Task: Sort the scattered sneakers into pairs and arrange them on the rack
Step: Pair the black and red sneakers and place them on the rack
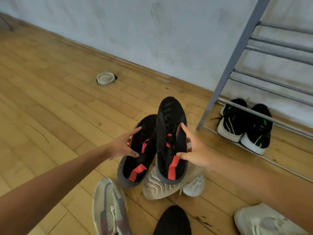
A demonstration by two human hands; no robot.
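Observation:
Two black sneakers with red pull tabs are held side by side above the wooden floor, toes pointing away. My left hand (124,145) grips the left black sneaker (144,153) by its side. My right hand (194,148) grips the right black sneaker (171,133), which sits a little higher. The grey metal shoe rack (235,53) stands against the wall at the right. A pair of black sneakers with green stripes and white soles (245,124) sits under its lowest bars.
Loose shoes lie on the floor below my hands: a beige knit sneaker (162,187), a grey-and-maroon sneaker (110,209), a black one (172,221) and a pale one (264,221). A round floor cap (105,78) sits near the baseboard.

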